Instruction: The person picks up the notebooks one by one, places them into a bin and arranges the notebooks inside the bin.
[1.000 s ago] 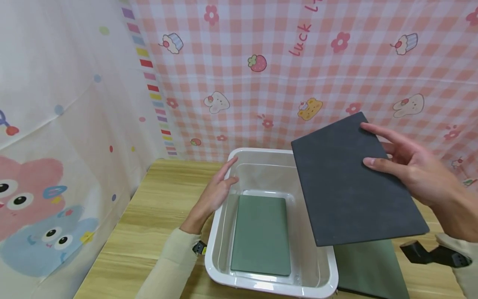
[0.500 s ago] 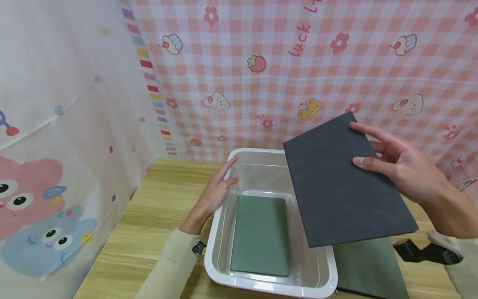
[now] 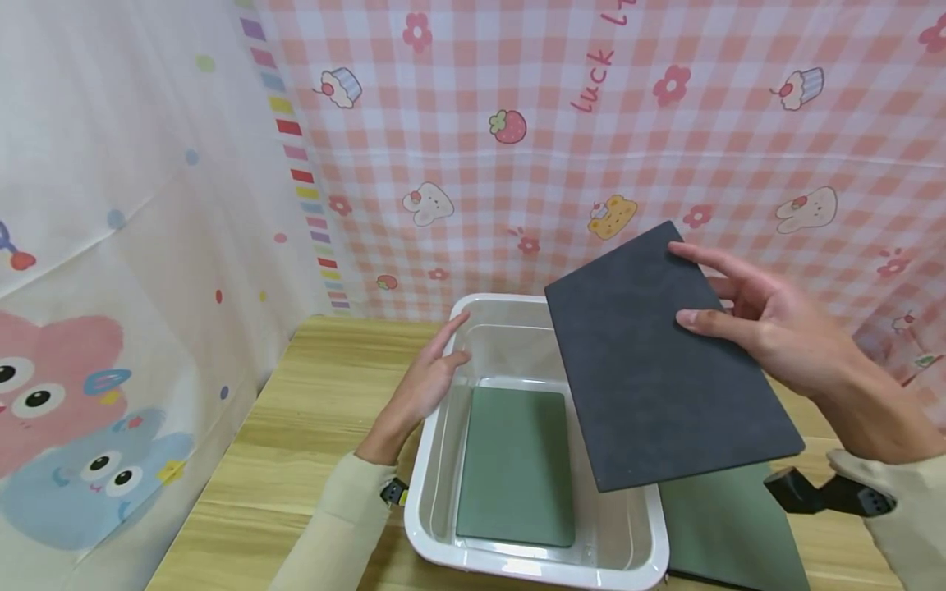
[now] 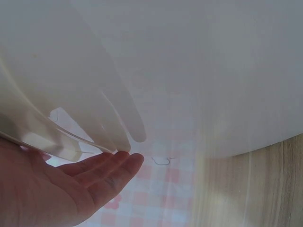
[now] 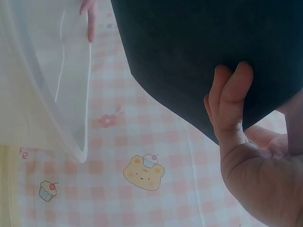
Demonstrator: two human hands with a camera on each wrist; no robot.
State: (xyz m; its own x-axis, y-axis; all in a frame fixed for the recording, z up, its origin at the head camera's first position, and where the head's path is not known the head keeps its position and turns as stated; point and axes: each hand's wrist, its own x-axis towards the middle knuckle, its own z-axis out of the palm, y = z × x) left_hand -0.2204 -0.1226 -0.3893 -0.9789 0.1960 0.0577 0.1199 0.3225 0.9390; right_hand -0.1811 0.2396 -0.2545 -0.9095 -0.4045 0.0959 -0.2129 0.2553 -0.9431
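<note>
A thin dark grey rectangular board [image 3: 658,369] is held tilted in the air over the right side of a white plastic tub [image 3: 432,525]. My right hand [image 3: 776,328] pinches its right edge, thumb on the upper face; in the right wrist view, fingers [image 5: 232,94] lie against the other face. My left hand [image 3: 424,377] holds the tub's left rim, thumb over the inside. Seen from the left wrist, its fingers [image 4: 106,177] reach under the outer lip. Flat inside the tub lies a green rectangular board [image 3: 517,468], smaller than the tub floor.
Another green board [image 3: 732,525] lies on the wooden table [image 3: 296,427] right of the tub, partly covered by the dark board. A pink checked cloth [image 3: 458,156] hangs behind the table, and a white printed cloth [image 3: 148,271] at the left.
My right hand has carried the dark grey board steadily leftward, so it overlaps more of the tub. The left hand, the tub and the green boards have stayed in place.
</note>
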